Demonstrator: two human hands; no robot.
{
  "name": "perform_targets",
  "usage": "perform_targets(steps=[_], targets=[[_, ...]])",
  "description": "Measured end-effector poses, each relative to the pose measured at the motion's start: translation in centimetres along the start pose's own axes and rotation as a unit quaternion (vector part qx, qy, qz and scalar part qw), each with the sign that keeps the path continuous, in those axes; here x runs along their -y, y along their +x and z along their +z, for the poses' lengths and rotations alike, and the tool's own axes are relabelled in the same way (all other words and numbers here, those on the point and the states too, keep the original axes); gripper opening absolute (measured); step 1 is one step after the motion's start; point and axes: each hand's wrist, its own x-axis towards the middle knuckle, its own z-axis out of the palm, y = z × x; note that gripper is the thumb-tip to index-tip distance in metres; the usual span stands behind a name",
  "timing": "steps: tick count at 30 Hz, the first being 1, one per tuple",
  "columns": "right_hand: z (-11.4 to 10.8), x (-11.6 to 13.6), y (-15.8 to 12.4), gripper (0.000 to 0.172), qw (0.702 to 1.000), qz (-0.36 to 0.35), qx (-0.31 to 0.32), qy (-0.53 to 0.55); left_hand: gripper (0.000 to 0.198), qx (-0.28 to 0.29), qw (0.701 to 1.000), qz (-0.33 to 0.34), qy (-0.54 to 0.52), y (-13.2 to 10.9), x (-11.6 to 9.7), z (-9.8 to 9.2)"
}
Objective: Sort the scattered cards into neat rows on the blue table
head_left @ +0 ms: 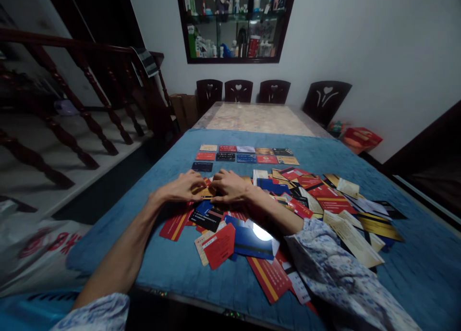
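Observation:
My left hand (182, 187) and my right hand (230, 186) meet over the near side of a pile of cards, fingers curled in. Between their fingertips is a gold card (204, 192), gripped at its two ends; the fingers partly hide it. Just below lie a black card (206, 218) and a red card with a gold stripe (175, 225). Beyond my hands, cards lie in rows, with a dark blue card (202, 166) alone at the left of the nearest row. A red card (219, 246) and a blue card (254, 242) lie closer to me.
A wide heap of overlapping cards (331, 199) spreads right, partly under my right forearm. The blue cloth (165, 268) covers the near part of the table, with a bare patterned tabletop (255, 117) beyond. Chairs (238, 91) stand at the far end. A white bag (32, 254) is at left.

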Motion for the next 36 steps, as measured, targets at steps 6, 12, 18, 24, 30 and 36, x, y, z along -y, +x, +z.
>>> perform_targets(steps=[6, 12, 18, 24, 30, 36], targets=[[-0.1, -0.2, -0.1, 0.025, 0.998, -0.046, -0.026, -0.029, 0.034, -0.009, 1.000, 0.011, -0.010, 0.0, -0.1, 0.0], [-0.1, -0.6, -0.1, 0.020, 0.990, -0.101, -0.074, -0.071, 0.029, -0.047, 0.994, 0.064, -0.068, 0.1, 0.3, -0.1], [0.7, -1.8, 0.2, 0.023, 0.982, -0.078, -0.161, -0.060, 0.024, -0.119, 0.983, 0.077, -0.117, 0.3, 1.4, 0.0], [1.0, -2.2, 0.2, 0.019, 0.981, -0.016, -0.193, 0.000, 0.022, -0.168, 0.975, 0.072, -0.129, 0.3, 1.6, 0.0], [0.6, -2.1, -0.1, 0.017, 0.981, 0.045, -0.180, 0.053, 0.033, -0.169, 0.976, 0.047, -0.126, 0.4, 1.4, 0.1], [0.7, -2.2, -0.1, 0.027, 0.980, 0.095, -0.165, 0.050, 0.041, -0.172, 0.979, 0.018, -0.104, 0.8, 1.4, 0.8]])
